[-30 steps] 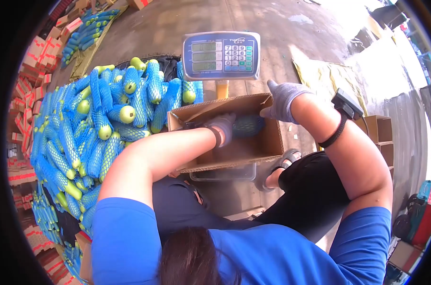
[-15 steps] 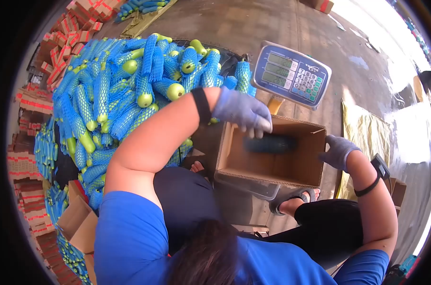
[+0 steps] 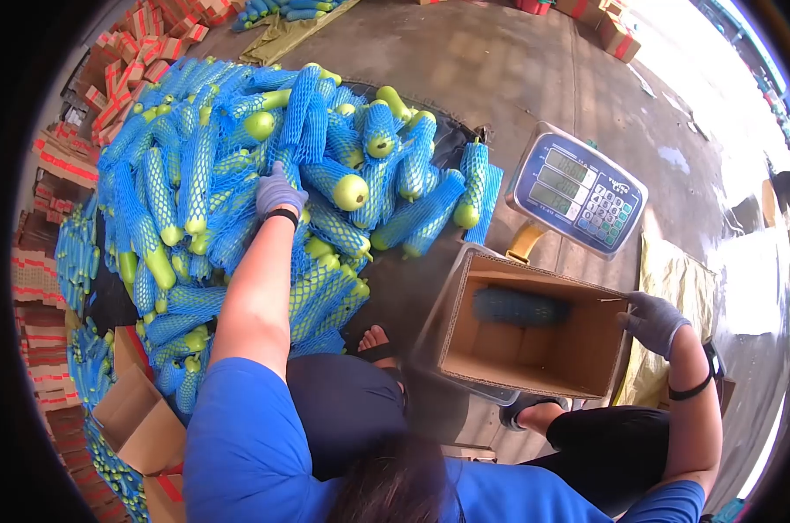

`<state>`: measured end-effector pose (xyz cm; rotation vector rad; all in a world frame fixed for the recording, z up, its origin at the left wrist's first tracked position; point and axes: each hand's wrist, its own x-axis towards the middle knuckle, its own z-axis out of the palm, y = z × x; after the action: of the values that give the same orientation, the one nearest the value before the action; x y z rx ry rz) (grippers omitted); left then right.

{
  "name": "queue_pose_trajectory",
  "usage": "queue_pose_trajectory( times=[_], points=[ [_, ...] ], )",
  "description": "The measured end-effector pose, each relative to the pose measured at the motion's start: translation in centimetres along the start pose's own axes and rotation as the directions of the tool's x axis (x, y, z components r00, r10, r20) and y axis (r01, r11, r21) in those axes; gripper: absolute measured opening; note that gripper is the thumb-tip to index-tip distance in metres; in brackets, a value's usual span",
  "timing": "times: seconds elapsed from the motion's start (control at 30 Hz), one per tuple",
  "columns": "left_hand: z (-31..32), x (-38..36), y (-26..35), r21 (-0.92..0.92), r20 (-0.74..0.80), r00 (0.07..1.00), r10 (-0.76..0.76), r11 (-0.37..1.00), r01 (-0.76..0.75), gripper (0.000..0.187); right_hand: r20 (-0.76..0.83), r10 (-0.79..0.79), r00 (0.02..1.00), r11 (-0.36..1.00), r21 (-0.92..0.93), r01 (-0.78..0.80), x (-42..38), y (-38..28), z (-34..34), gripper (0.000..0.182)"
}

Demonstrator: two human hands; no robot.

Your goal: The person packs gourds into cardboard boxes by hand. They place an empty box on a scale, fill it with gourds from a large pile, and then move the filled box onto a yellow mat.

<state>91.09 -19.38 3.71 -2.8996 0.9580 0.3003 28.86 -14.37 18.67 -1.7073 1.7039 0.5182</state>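
Observation:
My left hand (image 3: 281, 193), in a grey glove, reaches onto a pile of green gourds (image 3: 351, 192) in blue foam netting. Its fingers look stretched out and touch the netted gourds; the fingertips are partly lost among them. My right hand (image 3: 656, 323), also gloved, grips the right rim of an open cardboard box (image 3: 534, 373). One netted gourd (image 3: 521, 307) lies in the box along its far wall. The box sits on a scale, whose display panel (image 3: 578, 189) with keypad stands behind it.
Flattened and folded red-striped cartons (image 3: 59, 288) are stacked along the left. An open carton (image 3: 139, 420) sits by my left side. More netted gourds (image 3: 79, 253) lie farther left. A yellowish sheet (image 3: 681, 279) lies on the floor at right.
My left hand has moved from over the box left to the gourd pile, empty. The blurred gourd in the box now rests still. My right hand stays at the box rim.

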Motion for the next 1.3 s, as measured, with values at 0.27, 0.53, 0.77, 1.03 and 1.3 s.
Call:
queue_pose_trajectory(
  times=[0.27, 0.53, 0.77, 1.03, 1.3],
  points=[
    [-0.7, 4.8, -11.9, -0.915, 0.324, 0.865, 0.382, -0.105, 0.389, 0.061, -0.058, 0.000, 0.998, 1.000, -0.028, -0.002, -0.4, -0.4, -1.1, 0.058],
    [-10.5, -13.8, -6.5, -0.992, -0.044, 0.234, 0.971, -0.069, 0.103, 0.084, -0.589, -0.746, 0.312, 0.651, -0.546, 0.528, -6.8, -8.5, -0.6, 0.090],
    [-8.5, -26.6, 2.1, -0.958, 0.213, -0.312, 0.926, 0.260, 0.119, 0.076, 0.012, -0.670, 0.742, 0.740, -0.063, 0.670, -8.2, -14.4, 4.4, 0.087],
    [0.6, -23.4, 4.4, -0.725, -0.003, 0.361, 0.933, 0.246, -0.643, 0.089, 0.077, -0.332, 0.940, 0.931, -0.135, 0.340, -2.5, -10.5, 4.0, 0.066],
    [0.8, -26.2, 5.5, -0.540, 0.714, 0.084, 0.695, 0.624, -0.565, 0.032, 0.457, -0.079, 0.886, 0.850, -0.433, 0.299, 6.9, -12.2, 12.9, 0.080]
  ],
)
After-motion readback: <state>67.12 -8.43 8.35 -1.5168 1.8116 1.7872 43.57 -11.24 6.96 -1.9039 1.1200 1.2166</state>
